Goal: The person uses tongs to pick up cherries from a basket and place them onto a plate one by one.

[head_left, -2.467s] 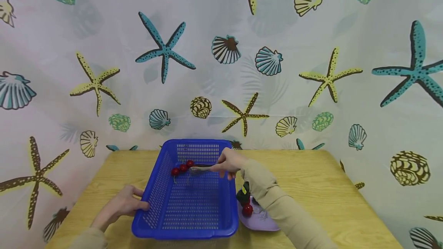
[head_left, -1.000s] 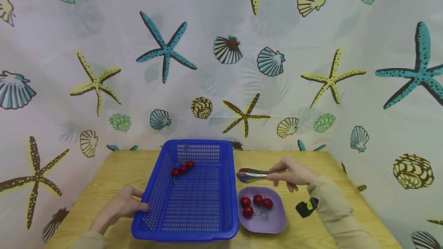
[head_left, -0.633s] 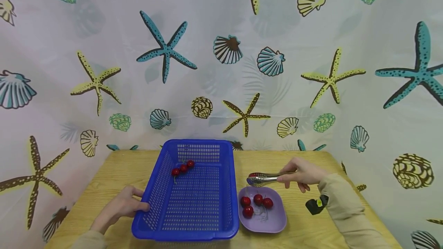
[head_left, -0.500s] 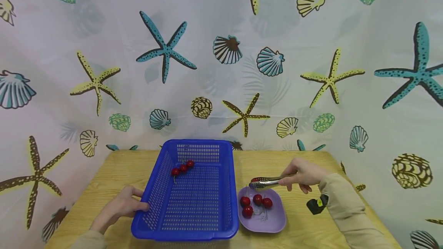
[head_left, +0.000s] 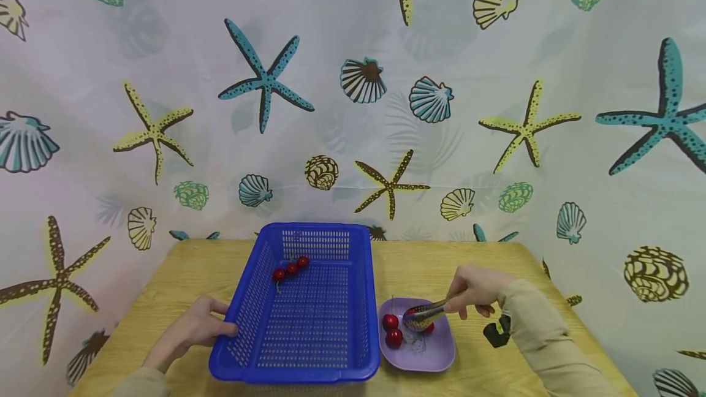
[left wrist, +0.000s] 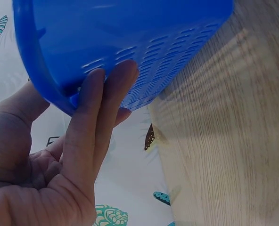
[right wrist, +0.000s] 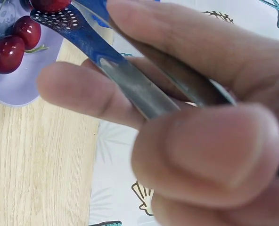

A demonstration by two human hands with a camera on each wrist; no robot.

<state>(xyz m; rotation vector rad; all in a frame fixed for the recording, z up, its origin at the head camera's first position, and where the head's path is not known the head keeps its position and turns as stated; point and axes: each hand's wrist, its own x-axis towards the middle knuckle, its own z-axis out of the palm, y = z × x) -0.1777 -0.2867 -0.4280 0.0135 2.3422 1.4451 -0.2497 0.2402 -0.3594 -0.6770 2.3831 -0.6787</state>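
My left hand [head_left: 200, 325] grips the near left rim of a blue plastic basket [head_left: 295, 375], thumb over the edge. In the left wrist view its fingers lie along the basket's outer wall [left wrist: 116, 28]. Three cherries [head_left: 292, 268] lie at the basket's back left. My right hand [head_left: 480, 290] holds metal tongs [head_left: 434, 310] between thumb and fingers. Their perforated heads are down in a lilac dish [head_left: 416, 362], around a cherry [right wrist: 51, 4] that they partly hide. Other cherries [head_left: 394, 339] with stems lie in the dish.
Basket and dish stand side by side on a wooden table [head_left: 463, 357]. Behind and on both sides hangs a white curtain [head_left: 353, 133] printed with starfish and shells. A black device [head_left: 498, 331] sits on the right wrist.
The right hand and tongs have left the basket, moved right over the dish, then lowered among its cherries. The left hand and basket have stayed in place.
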